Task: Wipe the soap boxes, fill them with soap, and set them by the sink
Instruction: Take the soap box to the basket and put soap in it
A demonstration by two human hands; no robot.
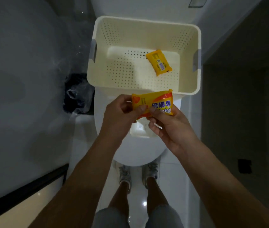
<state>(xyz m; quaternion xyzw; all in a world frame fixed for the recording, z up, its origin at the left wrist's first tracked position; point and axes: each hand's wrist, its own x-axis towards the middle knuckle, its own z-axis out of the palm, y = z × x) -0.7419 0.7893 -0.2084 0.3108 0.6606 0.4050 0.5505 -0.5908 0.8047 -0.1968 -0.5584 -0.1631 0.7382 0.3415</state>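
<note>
Both hands hold a yellow and orange wrapped soap bar [155, 101] above a closed toilet lid. My left hand [122, 114] pinches the wrapper's left end, and my right hand [165, 124] pinches its lower right side. Beneath the hands, a white soap box [140, 130] sits on the lid, partly hidden by them. A second wrapped yellow soap bar [159, 62] lies inside the cream perforated basket [147, 26], near its right side.
The basket rests on the toilet [138, 152]. A dark bin with a plastic bag [78, 94] stands left of the toilet. A grey wall runs along the left, a dark wall along the right. My feet stand on the white tiled floor [171, 178].
</note>
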